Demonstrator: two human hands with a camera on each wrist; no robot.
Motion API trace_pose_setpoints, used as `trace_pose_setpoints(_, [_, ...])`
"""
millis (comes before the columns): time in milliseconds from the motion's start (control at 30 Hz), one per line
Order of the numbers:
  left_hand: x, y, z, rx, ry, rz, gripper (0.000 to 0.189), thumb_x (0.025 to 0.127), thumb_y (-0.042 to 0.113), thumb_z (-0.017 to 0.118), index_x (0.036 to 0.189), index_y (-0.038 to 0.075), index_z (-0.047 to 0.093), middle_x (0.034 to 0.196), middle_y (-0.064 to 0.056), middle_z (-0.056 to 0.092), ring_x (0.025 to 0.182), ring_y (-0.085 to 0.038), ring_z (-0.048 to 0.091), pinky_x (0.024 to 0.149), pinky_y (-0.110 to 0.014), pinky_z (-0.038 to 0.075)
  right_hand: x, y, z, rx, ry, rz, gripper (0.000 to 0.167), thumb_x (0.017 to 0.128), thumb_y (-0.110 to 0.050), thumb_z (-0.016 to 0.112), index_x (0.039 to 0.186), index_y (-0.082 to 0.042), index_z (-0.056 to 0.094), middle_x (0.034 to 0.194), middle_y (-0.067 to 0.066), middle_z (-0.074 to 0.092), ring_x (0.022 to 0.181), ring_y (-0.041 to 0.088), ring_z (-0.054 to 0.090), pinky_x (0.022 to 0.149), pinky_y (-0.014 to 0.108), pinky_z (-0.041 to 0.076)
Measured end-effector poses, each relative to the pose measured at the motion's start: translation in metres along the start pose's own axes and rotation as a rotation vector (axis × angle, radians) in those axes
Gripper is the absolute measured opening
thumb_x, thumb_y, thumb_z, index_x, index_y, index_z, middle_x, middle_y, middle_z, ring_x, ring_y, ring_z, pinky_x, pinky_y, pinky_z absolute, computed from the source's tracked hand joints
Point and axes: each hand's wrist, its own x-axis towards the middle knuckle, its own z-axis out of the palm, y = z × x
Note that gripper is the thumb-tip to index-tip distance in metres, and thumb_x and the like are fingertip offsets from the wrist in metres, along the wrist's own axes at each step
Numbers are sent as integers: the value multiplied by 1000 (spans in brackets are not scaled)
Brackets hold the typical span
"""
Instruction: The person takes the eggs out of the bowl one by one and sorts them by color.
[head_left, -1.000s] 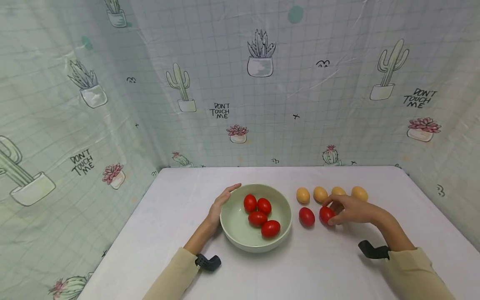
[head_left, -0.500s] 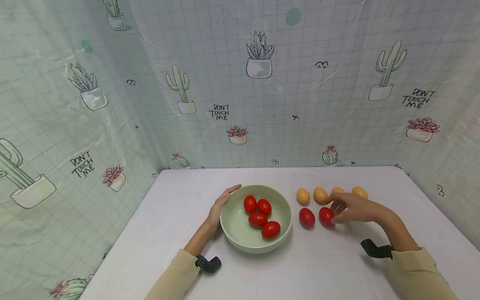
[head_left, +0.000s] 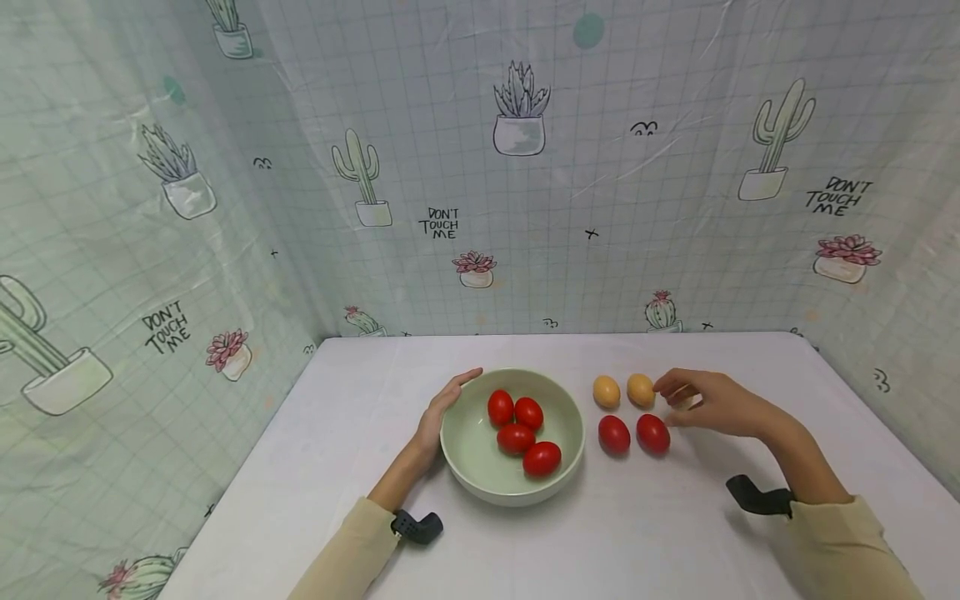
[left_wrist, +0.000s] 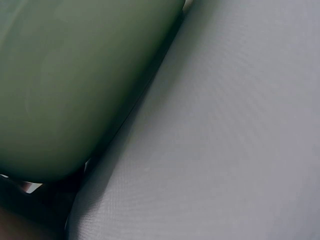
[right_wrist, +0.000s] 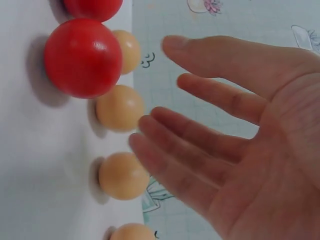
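Observation:
My left hand [head_left: 435,421] rests along the outer left side of a pale green bowl [head_left: 450,462], fingers extended near its rim. In the left wrist view the bowl's wall [left_wrist: 75,85] fills the upper left. Several smooth red eggs [head_left: 516,439] lie inside. To the bowl's right sit two more red eggs, the left one [head_left: 614,436] and the right one [head_left: 653,434]. Just right of that second egg hovers my right hand [head_left: 712,403], fingers loosely spread and holding nothing. The right wrist view shows its palm [right_wrist: 280,175] apart from a red egg [right_wrist: 83,58].
Behind the red eggs runs a row of several yellow eggs [right_wrist: 124,176]; in the head view my right hand mostly hides those at the right. They stand on a white table [head_left: 375,367]. A patterned curtain [head_left: 555,275] rises behind the table.
My right hand has let go of the right red egg and drawn back, up and to the right. That egg stays on the table. My left hand and the bowl have not moved.

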Motion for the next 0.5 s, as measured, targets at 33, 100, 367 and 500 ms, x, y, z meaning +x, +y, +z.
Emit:
trace_pose_setpoints(33, [0,0,0,0,-2,1,55,111,38,20,160,20,38,166,1,39,152,-27,40,116,-31,44,1,-2,0,2,10,3,45,90,-20,77,128,-2,62,126,21,67,113,35,66,88,42,63])
trace_pose_setpoints(100, [0,0,0,0,-2,2,55,111,38,20,160,20,38,166,1,39,152,-27,40,115,-30,44,2,-5,1,9,24,-1,43,91,-19,76,128,-2,62,128,21,66,115,37,65,90,43,62])
trace_pose_setpoints(367, [-1,-1,-1,-18,-5,4,53,112,36,20,158,22,40,166,-2,39,151,-30,41,110,-23,46,10,-24,7,26,61,-52,34,94,-18,75,124,-6,66,124,14,69,111,28,68,90,37,62])
trace_pose_setpoints(500, [0,0,0,-17,2,-1,52,111,36,20,158,24,41,166,-1,39,151,-30,42,113,-27,46,18,-37,9,46,53,-101,30,95,-17,73,123,-7,67,121,13,70,109,24,68,88,30,60])
